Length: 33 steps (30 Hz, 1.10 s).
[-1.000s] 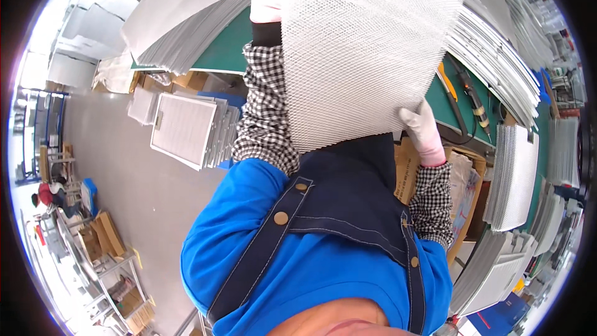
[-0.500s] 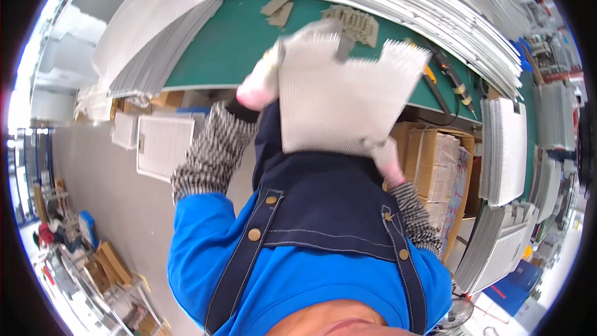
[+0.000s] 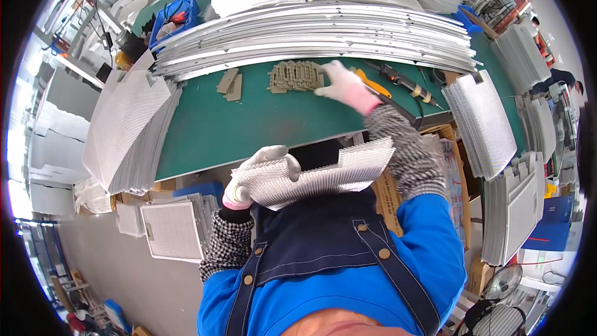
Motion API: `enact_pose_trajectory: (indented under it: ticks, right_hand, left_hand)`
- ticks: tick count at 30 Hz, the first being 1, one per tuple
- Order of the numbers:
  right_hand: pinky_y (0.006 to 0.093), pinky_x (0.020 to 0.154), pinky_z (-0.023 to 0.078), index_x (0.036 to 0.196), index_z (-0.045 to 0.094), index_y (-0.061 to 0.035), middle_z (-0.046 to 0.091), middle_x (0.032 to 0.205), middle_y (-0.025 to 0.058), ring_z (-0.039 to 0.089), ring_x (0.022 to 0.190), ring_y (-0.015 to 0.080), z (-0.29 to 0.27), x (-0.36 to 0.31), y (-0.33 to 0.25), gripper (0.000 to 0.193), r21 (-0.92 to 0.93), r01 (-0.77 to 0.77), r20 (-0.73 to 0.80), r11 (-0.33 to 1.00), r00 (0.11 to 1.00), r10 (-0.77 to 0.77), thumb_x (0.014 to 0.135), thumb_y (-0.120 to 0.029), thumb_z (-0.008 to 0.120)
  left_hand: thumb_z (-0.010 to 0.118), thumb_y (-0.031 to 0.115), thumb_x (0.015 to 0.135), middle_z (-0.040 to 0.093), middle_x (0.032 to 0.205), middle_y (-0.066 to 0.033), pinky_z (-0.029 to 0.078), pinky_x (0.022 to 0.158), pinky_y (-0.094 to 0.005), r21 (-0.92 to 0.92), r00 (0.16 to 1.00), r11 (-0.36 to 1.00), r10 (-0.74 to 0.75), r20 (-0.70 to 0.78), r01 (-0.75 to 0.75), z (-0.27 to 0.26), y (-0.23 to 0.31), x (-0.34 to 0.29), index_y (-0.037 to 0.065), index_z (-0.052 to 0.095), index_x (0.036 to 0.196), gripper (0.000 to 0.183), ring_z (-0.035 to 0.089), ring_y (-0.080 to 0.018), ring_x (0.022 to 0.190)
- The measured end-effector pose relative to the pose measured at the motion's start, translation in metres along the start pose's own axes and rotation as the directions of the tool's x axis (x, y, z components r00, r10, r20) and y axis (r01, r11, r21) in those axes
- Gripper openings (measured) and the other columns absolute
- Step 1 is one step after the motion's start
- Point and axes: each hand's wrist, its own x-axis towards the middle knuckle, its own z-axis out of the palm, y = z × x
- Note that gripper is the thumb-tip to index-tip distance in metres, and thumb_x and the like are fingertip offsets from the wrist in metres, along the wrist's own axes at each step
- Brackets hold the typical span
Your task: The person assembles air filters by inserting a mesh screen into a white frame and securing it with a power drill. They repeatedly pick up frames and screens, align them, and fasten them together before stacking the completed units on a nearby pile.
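My left hand (image 3: 264,171), in a white and pink glove, grips one end of a silvery mesh panel (image 3: 329,180) with a notch in its far edge. The panel is tilted in front of my waist, beyond the near edge of the bench. My gloved right hand (image 3: 343,86) reaches over the green bench with fingers apart, at the right end of a pile of small grey-beige plastic pieces (image 3: 293,77). Two flat pieces (image 3: 231,84) of similar colour lie left of that pile.
Long metal strips (image 3: 311,34) span the bench's far side. A yellow-handled tool (image 3: 378,86) and a power screwdriver (image 3: 410,86) lie right of my right hand. Mesh panel stacks stand at the left (image 3: 124,134) and right (image 3: 482,124). A cardboard box (image 3: 390,202) sits below the bench.
My right hand has let go of the mesh panel and moved forward to the plastic pieces. The panel, now in my left hand alone, is lower and tipped flatter. My view has shifted up.
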Motion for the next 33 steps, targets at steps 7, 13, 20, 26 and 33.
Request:
enact_pose_trajectory:
  ticks: [7,13,20,26,33]
  right_hand:
    - [0.0446,0.092,0.053,0.109,0.063,-0.0071,0.065,0.114,0.0206,0.065,0.107,0.039,0.012,0.016,0.031,0.032,-0.007,-0.161,-0.012,0.987,0.987,0.161,0.08,-0.02,0.066]
    - [0.0374,0.077,0.057,0.127,0.057,0.0047,0.071,0.102,0.0213,0.072,0.088,0.0288,-0.106,-0.021,-0.003,0.046,0.397,-0.09,-0.084,0.913,0.987,0.133,0.095,-0.028,0.064]
    - [0.0327,0.061,0.061,0.14,0.039,0.0098,0.065,0.113,0.0279,0.073,0.071,0.0266,-0.092,-0.016,-0.085,0.046,0.397,-0.222,0.494,0.891,0.869,-0.003,0.104,-0.017,0.047]
    - [0.0326,0.056,0.061,0.144,0.034,0.0096,0.068,0.101,0.0271,0.072,0.064,0.0248,-0.109,-0.016,-0.098,0.051,0.49,-0.217,0.548,0.844,0.83,-0.105,0.105,-0.019,0.047]
    - [0.0357,0.065,0.063,0.145,0.035,0.0027,0.067,0.105,0.0252,0.075,0.076,0.0279,-0.125,-0.024,-0.115,0.043,0.272,-0.074,0.673,0.959,0.727,-0.135,0.106,-0.015,0.04]
  left_hand:
    - [0.078,0.064,0.076,0.06,0.119,-0.0191,0.051,0.094,-0.0393,0.003,0.955,1.0,-0.022,-0.296,0.024,-0.021,0.002,0.026,0.0,0.036,0.152,0.108,0.059,-0.0272,0.108]
    - [0.069,0.064,0.084,0.058,0.129,-0.0213,0.05,0.101,-0.0399,-0.014,0.906,0.999,-0.052,-0.421,0.051,-0.075,-0.017,0.048,-0.008,0.03,0.152,0.106,0.06,-0.0268,0.113]
    - [0.075,0.059,0.082,0.056,0.129,-0.0246,0.051,0.098,-0.0401,-0.124,0.932,0.992,-0.078,-0.355,0.036,-0.057,-0.008,0.052,-0.011,0.023,0.153,0.112,0.061,-0.0286,0.113]
    - [0.081,0.056,0.077,0.057,0.127,-0.026,0.052,0.097,-0.0413,-0.194,0.947,0.981,-0.08,-0.31,0.019,-0.055,-0.004,0.046,-0.011,0.018,0.153,0.12,0.061,-0.0301,0.112]
    - [0.077,0.045,0.086,0.056,0.135,-0.026,0.045,0.107,-0.0407,0.045,0.919,0.993,-0.084,-0.385,0.109,-0.062,0.013,0.046,-0.01,0.032,0.149,0.096,0.058,-0.0322,0.124]
